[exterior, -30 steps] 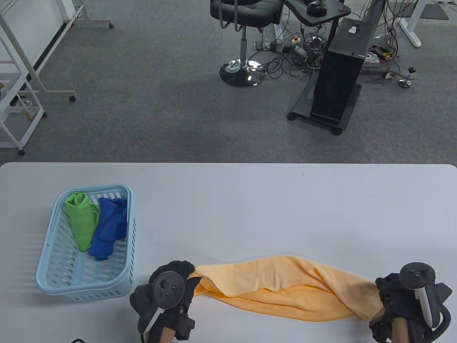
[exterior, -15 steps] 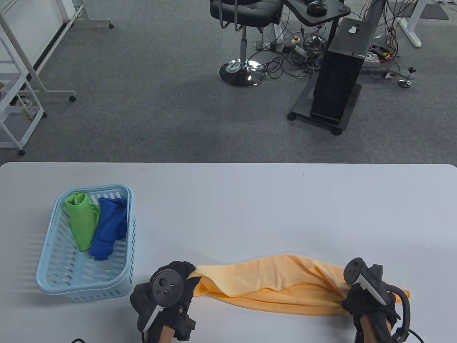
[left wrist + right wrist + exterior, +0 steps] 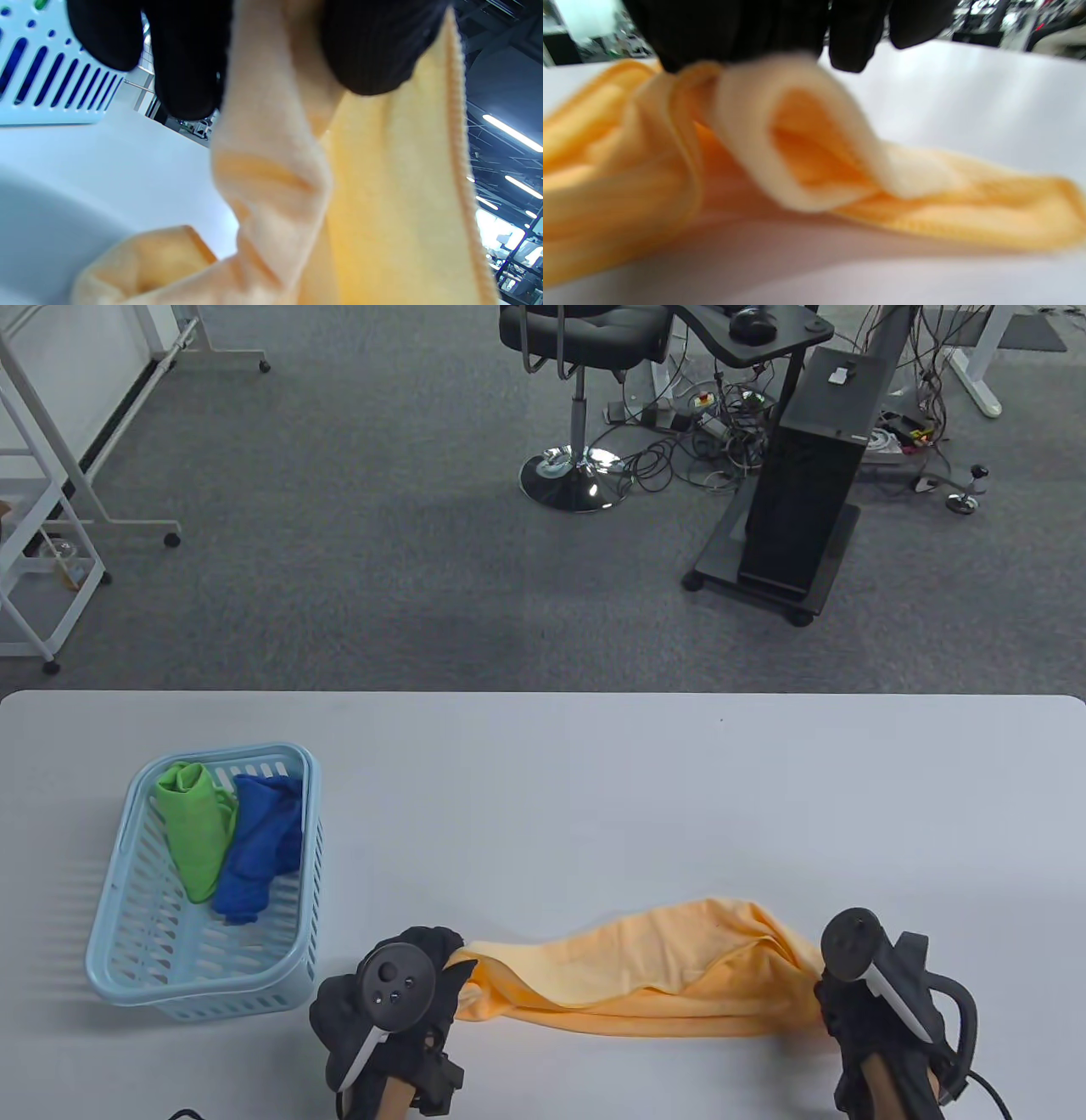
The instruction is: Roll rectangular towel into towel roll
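My left hand (image 3: 386, 1010) and right hand (image 3: 878, 1014) each grip an end of the orange towel (image 3: 645, 980), bunched along the table's (image 3: 551, 797) near edge; only my left wrist view shows its fingers (image 3: 186, 63) pinching cloth.

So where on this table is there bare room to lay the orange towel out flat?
Bare table runs from the basket rightward to the far and right edges, above the orange towel. The near edge is crowded: the left hand and right hand grip the towel's ends there. Rolled green and blue towels fill the basket.
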A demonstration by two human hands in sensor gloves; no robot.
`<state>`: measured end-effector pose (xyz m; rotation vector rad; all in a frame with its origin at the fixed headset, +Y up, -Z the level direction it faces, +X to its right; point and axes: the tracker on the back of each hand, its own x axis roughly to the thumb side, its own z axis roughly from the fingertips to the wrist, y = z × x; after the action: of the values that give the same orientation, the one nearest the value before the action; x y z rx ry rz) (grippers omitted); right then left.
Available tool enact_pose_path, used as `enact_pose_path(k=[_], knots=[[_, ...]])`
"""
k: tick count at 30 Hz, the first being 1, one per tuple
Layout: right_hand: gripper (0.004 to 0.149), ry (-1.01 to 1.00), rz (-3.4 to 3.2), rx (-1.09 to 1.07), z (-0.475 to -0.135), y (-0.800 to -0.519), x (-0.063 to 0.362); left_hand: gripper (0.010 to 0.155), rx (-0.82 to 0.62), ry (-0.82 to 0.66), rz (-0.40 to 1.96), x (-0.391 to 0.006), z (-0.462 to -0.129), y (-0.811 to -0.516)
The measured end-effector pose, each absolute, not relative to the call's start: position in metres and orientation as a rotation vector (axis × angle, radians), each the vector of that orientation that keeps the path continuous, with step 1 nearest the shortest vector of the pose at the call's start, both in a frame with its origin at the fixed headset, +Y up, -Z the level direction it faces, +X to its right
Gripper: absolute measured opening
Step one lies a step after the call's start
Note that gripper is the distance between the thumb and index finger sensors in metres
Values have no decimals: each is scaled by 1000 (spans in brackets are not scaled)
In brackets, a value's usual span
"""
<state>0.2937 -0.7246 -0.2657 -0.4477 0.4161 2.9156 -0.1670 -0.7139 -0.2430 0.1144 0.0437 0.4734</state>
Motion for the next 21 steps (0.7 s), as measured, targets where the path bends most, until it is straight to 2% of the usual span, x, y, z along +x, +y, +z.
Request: enact_pose_path(k=[5, 13, 15, 18, 21], knots=[[48, 490, 2647, -259, -267, -726, 284, 43, 113, 45, 470, -167, -243, -714], [48, 493, 2397, -255, -273, -739, 299, 43, 105, 44, 471, -167, -243, -714], [48, 335, 2431, -393, -270, -733, 316, 43, 108, 44, 474, -168, -243, -714], [47, -54, 2719, -679, -262, -727, 338, 43, 109, 47, 477, -168, -243, -714], [52, -98, 2790, -721, -256, -720, 348, 43, 107, 47, 475, -168, -244, -714]])
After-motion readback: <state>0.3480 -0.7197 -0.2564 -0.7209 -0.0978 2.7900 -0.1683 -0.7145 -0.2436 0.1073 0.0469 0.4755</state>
